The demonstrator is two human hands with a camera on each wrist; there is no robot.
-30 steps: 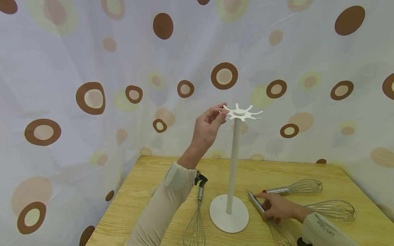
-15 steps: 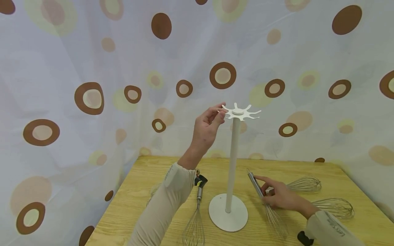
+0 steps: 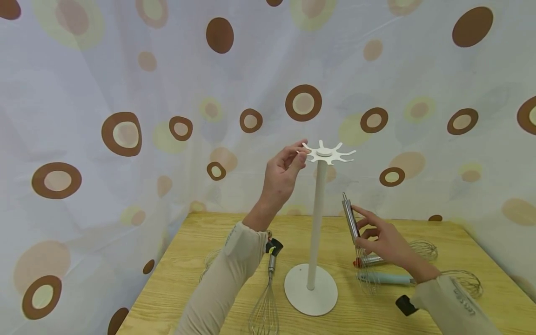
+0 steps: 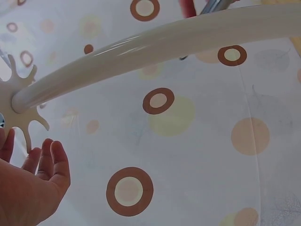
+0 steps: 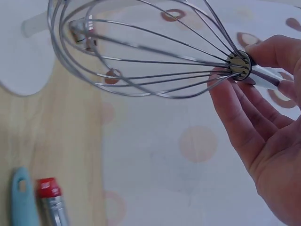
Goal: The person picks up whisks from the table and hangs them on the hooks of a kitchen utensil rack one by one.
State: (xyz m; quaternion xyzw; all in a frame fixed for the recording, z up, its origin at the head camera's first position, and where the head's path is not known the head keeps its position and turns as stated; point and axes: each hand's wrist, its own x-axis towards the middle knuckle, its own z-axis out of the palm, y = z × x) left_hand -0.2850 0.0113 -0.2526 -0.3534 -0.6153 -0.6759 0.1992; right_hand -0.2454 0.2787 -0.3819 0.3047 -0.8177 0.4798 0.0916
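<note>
A white stand [image 3: 317, 218] has a round base, a tall pole and a star-like top with several hooked prongs. My left hand [image 3: 279, 177] pinches one prong at the top's left side between thumb and fingers. In the left wrist view, the fingers [image 4: 59, 160] lie around the prong's end. To the right of the pole, my right hand [image 3: 387, 244] grips a metal whisk [image 3: 351, 219] by its handle, thumb and fingertips near the wires. The handle points up with a small loop at its end. The whisk's wires [image 5: 155, 70] hang downward, overlapping the tools behind.
On the wooden table [image 3: 209, 228], a whisk with a red-tipped handle [image 3: 370, 260] and one with a light blue handle [image 3: 387, 278] lie right. A black handle end [image 3: 405, 305] shows by the right sleeve. Left of the base lies another whisk [image 3: 264, 309]; more wires [image 3: 208, 265] are partly hidden behind the left sleeve.
My right hand has lifted the whisk from the table, raising and tilting it more upright beside the pole. The blue handle has come into view. My left hand stays on the prong.
</note>
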